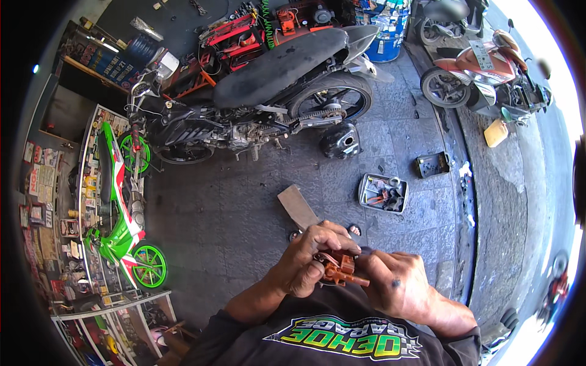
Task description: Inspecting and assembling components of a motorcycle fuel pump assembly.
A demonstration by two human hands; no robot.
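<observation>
Close in front of my chest, I hold a small orange-brown plastic part (346, 267) with wires on it and a short spout-like stub pointing right. My left hand (300, 261) is closed on its left side, thumb bent toward the wires. From the right, my right hand (394, 282) grips it with curled fingers, which partly hide it. Beyond my hands a flat brown board (298, 205) lies near my feet. On the tiled floor to the right stands a grey tray (363, 194) with tools and loose parts.
A partly stripped black motorcycle (268, 73) stands ahead. By its rear wheel sits a black tank (340, 141) with a round opening. A black bin (432, 165) is at right. A green motorbike (125, 232) and glass display case (91, 177) line the left; a red motorcycle (488, 67) stands far right.
</observation>
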